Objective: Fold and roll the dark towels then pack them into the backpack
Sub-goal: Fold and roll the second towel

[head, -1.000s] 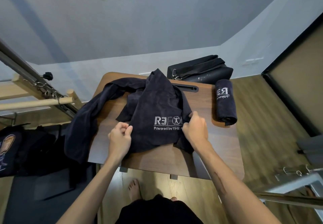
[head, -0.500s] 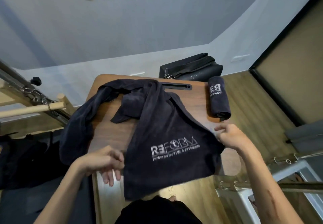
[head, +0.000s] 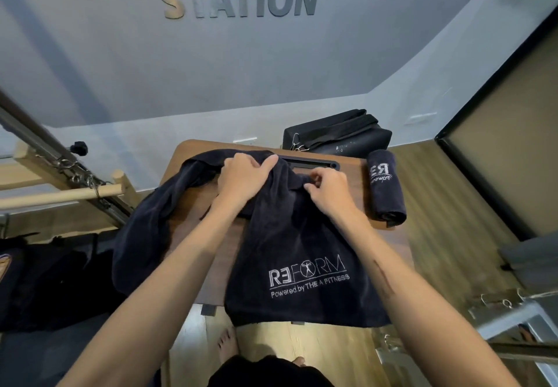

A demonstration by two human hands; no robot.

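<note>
Spreading the dark towel (head: pixel 290 244) flat on the desk (head: pixel 208 205) is advised first; its far edge is pinched by left hand (head: pixel 244 175) and right hand (head: pixel 327 188), each grip closed on cloth.

free: bare table (head: pixel 356 172) strip | blocked: rolled towel (head: pixel 386 187) right, black bag (head: pixel 338 134) behind

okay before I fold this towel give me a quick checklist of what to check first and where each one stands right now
1. Both hands on the towel: ok, left hand and right hand grip its far end.
2. Towel lying flat: not ok, far end bunched, near end hanging off the table.
3. Second towel out of the way: not ok, it touches this one and droops off the left edge.
4. Rolled towel clear: ok, apart at right.
5. Backpack open: cannot tell.
</note>
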